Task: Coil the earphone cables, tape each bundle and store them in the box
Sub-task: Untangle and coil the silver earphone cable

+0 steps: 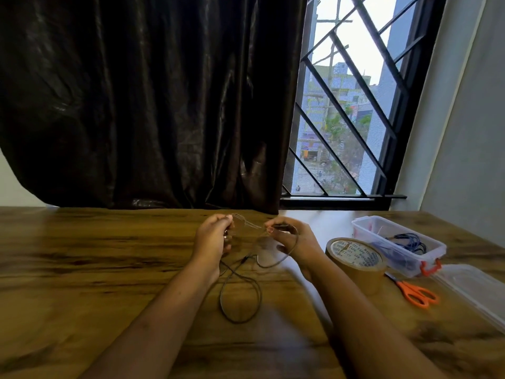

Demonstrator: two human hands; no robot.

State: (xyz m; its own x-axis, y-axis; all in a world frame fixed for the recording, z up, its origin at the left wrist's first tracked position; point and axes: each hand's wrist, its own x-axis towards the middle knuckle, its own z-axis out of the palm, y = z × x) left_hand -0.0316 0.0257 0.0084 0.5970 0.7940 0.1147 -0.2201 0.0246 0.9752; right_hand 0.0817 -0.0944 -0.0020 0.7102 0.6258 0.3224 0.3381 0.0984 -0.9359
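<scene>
broadly, a wooden table [82, 269] lies beneath everything. well to the right of the fingers of the right hand [295, 237] sits the clear box [404, 265] with dark cables [410, 239] inside, its lid [475, 288] off beside it. nearer those fingers stands a brown tape roll [358, 266], with orange scissors [418, 295] just past it. the left hand [213, 236] curls its fingers round one end of the earphone cable [240, 321]; the right pinches it between thumb and fingertips. thin strands stretch between the two sets of fingers, and slack loops on the table below them.

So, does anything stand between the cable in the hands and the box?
Partly: the tape roll stands between the right hand holding the cable and the box. The box is open, its lid lying beside it.
</scene>
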